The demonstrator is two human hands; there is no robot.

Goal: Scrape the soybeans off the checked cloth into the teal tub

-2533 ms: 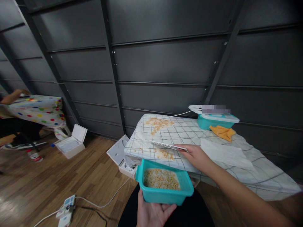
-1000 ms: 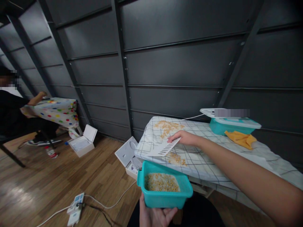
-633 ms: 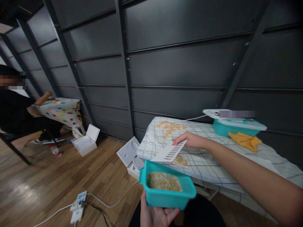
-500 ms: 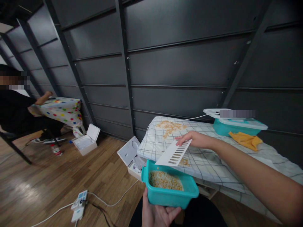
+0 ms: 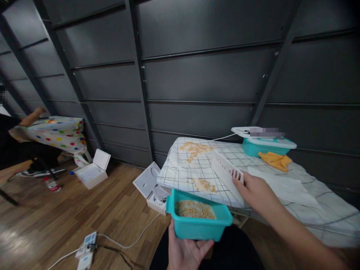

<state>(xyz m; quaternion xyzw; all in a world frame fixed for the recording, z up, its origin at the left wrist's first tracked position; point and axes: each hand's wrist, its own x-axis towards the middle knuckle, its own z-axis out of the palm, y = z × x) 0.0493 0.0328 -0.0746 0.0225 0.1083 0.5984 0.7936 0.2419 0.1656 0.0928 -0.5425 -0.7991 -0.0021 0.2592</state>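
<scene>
My left hand [image 5: 186, 253] cups the bottom of a teal plastic tub [image 5: 198, 227] holding yellow corn kernels, just below the near edge of a table draped in a checked cloth [image 5: 180, 170]. My right hand [image 5: 254, 191] grips a white slotted plastic panel [image 5: 227, 173], tilted over the cloth to the right of a small heap of kernels [image 5: 204, 184]. A larger spill of kernels [image 5: 194, 149] lies at the table's far end.
A second teal tub with a white lid [image 5: 263, 143], an orange cloth [image 5: 275, 160] and white paper [image 5: 284, 185] sit on the table. Open white boxes [image 5: 91, 169] [image 5: 150, 186] and a power strip [image 5: 86, 252] lie on the wooden floor. Another person sits at a polka-dot table [image 5: 57, 131] at left.
My right hand drew the slotted panel back from over the tub toward the right, tilting it. The tub stays held at the table edge. The view shifted slightly.
</scene>
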